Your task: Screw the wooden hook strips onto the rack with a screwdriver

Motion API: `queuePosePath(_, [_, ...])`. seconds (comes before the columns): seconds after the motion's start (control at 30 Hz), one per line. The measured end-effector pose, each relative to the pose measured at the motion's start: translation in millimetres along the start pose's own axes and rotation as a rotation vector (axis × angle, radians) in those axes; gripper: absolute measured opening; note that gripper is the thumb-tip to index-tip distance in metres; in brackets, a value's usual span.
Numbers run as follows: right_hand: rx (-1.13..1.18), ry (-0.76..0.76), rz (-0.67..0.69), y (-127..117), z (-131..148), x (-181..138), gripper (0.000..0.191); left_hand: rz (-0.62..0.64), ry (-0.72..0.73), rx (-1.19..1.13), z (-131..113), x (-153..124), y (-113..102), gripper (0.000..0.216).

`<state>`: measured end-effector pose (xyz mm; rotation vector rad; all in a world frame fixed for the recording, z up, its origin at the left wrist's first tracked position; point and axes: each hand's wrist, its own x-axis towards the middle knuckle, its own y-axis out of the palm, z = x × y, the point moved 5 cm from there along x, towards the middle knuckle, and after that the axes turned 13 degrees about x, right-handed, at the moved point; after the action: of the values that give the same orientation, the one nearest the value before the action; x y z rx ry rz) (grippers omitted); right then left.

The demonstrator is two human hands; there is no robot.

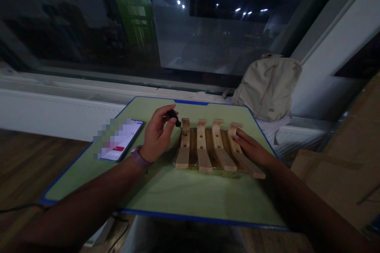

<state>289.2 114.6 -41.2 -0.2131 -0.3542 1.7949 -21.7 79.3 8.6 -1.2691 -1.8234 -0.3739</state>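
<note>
A coat rack lies on the table, made of several pale wooden hooks (pixel 204 146) across a brown backing (pixel 192 146) that looks covered in clear film. Dark holes or screw heads dot the hooks. My left hand (pixel 158 130) is closed round the black handle of a small screwdriver (pixel 173 118). Its tip meets the upper hole of the leftmost hook (pixel 184 150). At the other end, my right hand (pixel 252 147) grips the rightmost hook (pixel 242 152) near its curved top; its thumb is hidden.
A phone (pixel 123 142) with a lit screen lies left of my left hand. The small green table (pixel 208 193) has a blue edge. Beyond it stand a beige backpack (pixel 268 87) by the window and a white radiator (pixel 59 110). Cardboard (pixel 332 170) is at the right.
</note>
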Motion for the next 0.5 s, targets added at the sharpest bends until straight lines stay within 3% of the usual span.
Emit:
queuePosePath(0.2, [0.009, 0.011, -0.081, -4.0, -1.0, 1.3, 0.061, -0.006, -0.016, 0.002, -1.1, 1.2, -0.7, 0.032])
queuePosePath(0.5, [-0.024, -0.02, -0.015, -0.9, 3.3, 3.3, 0.051, -0.009, 0.022, 0.049, -5.7, 2.3, -2.8, 0.026])
